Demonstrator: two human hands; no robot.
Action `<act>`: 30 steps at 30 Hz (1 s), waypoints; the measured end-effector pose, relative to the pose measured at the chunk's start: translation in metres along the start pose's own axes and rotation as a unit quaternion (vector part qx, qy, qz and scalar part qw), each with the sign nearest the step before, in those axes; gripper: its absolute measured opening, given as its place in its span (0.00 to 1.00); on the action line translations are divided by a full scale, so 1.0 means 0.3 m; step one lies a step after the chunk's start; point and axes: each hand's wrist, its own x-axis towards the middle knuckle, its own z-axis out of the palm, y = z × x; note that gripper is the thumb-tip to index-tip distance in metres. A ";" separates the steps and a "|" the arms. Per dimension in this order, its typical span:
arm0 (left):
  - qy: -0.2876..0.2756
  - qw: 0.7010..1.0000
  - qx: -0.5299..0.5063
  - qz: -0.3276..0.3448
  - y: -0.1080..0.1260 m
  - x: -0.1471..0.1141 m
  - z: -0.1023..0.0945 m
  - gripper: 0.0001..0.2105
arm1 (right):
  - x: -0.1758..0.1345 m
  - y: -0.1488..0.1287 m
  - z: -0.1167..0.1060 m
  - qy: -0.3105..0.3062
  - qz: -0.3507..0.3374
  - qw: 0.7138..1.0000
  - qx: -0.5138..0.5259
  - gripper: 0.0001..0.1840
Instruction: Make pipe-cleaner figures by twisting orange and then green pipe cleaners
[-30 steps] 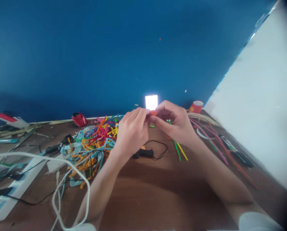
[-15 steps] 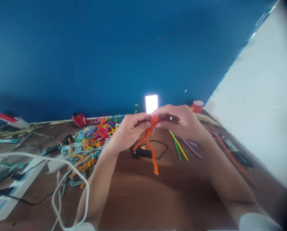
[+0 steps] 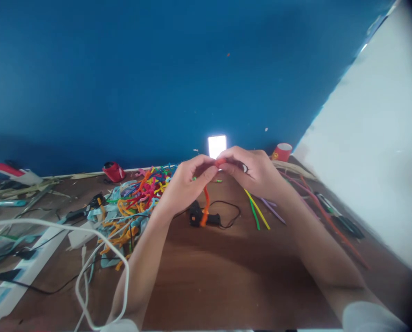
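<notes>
Between the fingertips of both hands is an orange pipe cleaner figure (image 3: 220, 162), raised above the table. Its wound upper part is mostly covered by the fingers, and one fuzzy strand dangles below. My left hand (image 3: 196, 180) pinches it from the left, thumb and forefinger closed. From the right, my right hand (image 3: 252, 169) pinches the same piece, its other fingers curled. Under the dangling strand, a black glue gun (image 3: 211, 219) with a cord lies on the table. Behind the hands stands a glowing white screen (image 3: 217, 145).
A heap of coloured pipe cleaners (image 3: 137, 198) lies at the left. Loose yellow and green pipe cleaners (image 3: 259, 212) rest right of centre. A white cable (image 3: 125, 276) loops near my left forearm, by a power strip (image 3: 26, 276). Red cup (image 3: 282, 152) and red can (image 3: 114, 171) stand behind.
The orange piece has turned between my fingers: its wound body and two strands showed before, and now mostly one strand shows. Both hands have shifted slightly.
</notes>
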 end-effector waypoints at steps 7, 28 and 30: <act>0.142 0.940 0.289 0.115 -0.004 -0.010 0.038 0.04 | -0.005 -0.028 0.020 0.063 0.032 0.997 -0.013 0.08; -0.111 0.979 -0.150 -0.078 -0.008 -0.002 -0.021 0.08 | 0.006 0.016 -0.010 -0.072 -0.035 0.983 0.167 0.14; -0.100 0.986 -0.116 -0.072 -0.014 0.003 -0.023 0.08 | 0.008 0.020 -0.010 -0.073 -0.041 0.987 0.138 0.12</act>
